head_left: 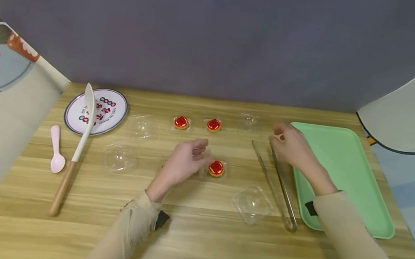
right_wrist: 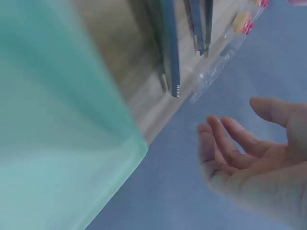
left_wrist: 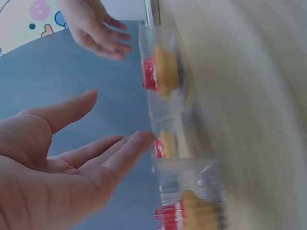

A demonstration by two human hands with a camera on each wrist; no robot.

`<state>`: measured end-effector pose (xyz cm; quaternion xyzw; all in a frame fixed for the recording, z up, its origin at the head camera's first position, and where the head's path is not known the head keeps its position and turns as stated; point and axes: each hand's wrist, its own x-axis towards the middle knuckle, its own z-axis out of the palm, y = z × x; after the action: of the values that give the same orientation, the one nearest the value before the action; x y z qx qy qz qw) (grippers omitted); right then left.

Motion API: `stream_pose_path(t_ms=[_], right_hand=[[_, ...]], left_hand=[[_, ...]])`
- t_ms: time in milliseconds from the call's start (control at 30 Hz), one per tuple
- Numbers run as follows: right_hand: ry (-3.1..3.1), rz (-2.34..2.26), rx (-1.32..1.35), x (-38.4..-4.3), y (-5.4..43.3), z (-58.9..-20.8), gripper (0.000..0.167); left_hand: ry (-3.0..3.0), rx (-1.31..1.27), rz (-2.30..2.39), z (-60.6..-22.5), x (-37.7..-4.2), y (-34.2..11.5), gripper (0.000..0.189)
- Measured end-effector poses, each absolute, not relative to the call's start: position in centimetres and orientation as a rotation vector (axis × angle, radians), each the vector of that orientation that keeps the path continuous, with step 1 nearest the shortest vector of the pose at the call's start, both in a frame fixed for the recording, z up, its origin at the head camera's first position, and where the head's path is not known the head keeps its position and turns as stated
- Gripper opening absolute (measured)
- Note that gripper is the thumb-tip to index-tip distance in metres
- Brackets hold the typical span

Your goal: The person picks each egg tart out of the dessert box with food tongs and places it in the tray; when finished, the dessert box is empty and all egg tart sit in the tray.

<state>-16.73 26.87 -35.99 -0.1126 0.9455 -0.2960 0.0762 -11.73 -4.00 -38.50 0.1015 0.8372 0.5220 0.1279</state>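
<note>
My left hand (head_left: 183,162) hovers above the middle of the table, its fingers loosely bent around nothing. Just right of its fingertips is a red-topped tart (head_left: 216,168) in a clear plastic box. Two similar tarts, one on the left (head_left: 181,122) and one on the right (head_left: 214,124), sit farther back; part of another is hidden beneath the left hand. Over the tips of the metal tongs (head_left: 286,223), beside the green tray (head_left: 341,169), hangs my right hand (head_left: 294,148). In the right wrist view, that hand (right_wrist: 254,153) has relaxed, bent fingers with nothing between them.
Clear plastic containers stand at left (head_left: 120,157), back left (head_left: 142,127), back right (head_left: 248,121) and front right (head_left: 252,203). At far left lie a patterned plate (head_left: 110,109), a long-handled white spoon (head_left: 81,146) across it and a pink spoon (head_left: 57,163). A grey wall rises behind.
</note>
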Motion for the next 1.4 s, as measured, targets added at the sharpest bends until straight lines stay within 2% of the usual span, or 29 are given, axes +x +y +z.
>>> stream_pose_path(t_ms=[433, 600, 867, 1300, 1400], right_hand=[[2.934, -0.685, -0.379, -9.2, 28.5, -37.8, 0.044], [2.905, -0.585, -0.37, -7.0, 28.3, -38.5, 0.036], [2.934, -0.396, -0.426, -6.0, 27.7, -39.5, 0.058], [3.056, -0.42, -0.49, -5.5, 27.8, -39.5, 0.037], [3.111, -0.435, -0.48, -5.3, 28.5, -38.8, 0.039]], left_hand=[[2.342, 0.213, 1.537, -39.7, -9.6, -4.1, 0.075], [2.371, 0.208, 1.522, -40.2, -9.2, -3.8, 0.076], [2.403, 0.197, 1.495, -40.4, -9.0, -3.3, 0.08], [2.472, 0.289, 1.48, -41.0, -9.3, -2.6, 0.091], [2.513, 0.314, 1.44, -40.9, -9.3, -2.5, 0.091]])
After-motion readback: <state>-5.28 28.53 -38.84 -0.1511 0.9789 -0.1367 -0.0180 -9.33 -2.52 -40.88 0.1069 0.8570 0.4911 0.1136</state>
